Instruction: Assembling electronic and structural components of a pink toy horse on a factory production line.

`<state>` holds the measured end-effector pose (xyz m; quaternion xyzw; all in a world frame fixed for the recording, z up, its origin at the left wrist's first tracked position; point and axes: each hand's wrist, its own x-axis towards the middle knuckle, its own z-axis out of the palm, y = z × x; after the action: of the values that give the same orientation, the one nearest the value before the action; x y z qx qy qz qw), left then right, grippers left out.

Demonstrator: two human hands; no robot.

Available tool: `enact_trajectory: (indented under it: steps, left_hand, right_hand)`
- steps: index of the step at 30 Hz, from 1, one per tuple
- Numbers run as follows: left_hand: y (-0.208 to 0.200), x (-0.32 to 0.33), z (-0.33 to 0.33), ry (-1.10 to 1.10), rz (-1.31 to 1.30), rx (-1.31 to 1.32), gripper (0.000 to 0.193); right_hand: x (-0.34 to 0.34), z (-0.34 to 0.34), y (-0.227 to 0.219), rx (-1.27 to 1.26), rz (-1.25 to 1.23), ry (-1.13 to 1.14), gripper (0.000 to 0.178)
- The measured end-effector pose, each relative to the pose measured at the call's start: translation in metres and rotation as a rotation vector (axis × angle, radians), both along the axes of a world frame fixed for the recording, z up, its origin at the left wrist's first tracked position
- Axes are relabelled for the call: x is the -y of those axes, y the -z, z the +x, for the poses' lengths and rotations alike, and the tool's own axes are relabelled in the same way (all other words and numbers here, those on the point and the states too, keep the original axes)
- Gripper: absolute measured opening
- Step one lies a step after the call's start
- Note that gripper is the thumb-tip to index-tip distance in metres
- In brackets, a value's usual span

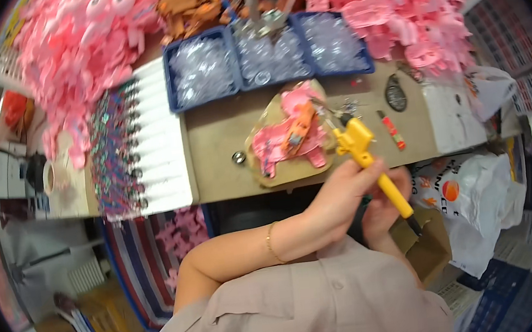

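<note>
A yellow soldering tool (359,143) with a trigger-like body slants over the table's front edge, its tip toward the board. My left hand (347,193) is closed on its handle. Just behind the handle my right hand (386,208) is curled; its fingers are partly hidden and blurred, so its grip does not show. Beyond the tip, a pink plastic toy shell (273,137) lies on a tan board (275,177). An orange plastic part (301,127) rests across the shell, small parts on it. Fine metal bits (352,105) lie beside the board.
Blue trays (170,88) of clear plastic pieces stand behind the board. Heaps of pink shells (81,39) and orange parts (191,8) lie beyond. Wired components (114,153) line a white sheet (162,138) at left. At right are a red-yellow tube (392,130) and white plastic bag (477,202).
</note>
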<state>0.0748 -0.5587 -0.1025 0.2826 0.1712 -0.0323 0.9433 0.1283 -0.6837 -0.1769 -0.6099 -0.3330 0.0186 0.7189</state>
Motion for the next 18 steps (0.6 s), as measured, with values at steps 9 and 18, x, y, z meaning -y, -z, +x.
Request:
enact_trajectory:
  steps: [9, 18]
  left_hand:
    - [0.003, -0.039, -0.030, 0.247, 0.719, 0.322, 0.035]
    - [0.049, -0.094, -0.070, -0.393, 1.917, -0.300, 0.013]
  right_hand:
    - [0.002, 0.060, -0.036, 0.359, -0.304, -0.021, 0.069]
    - [-0.004, 0.082, -0.032, -0.314, 0.082, -0.079, 0.074]
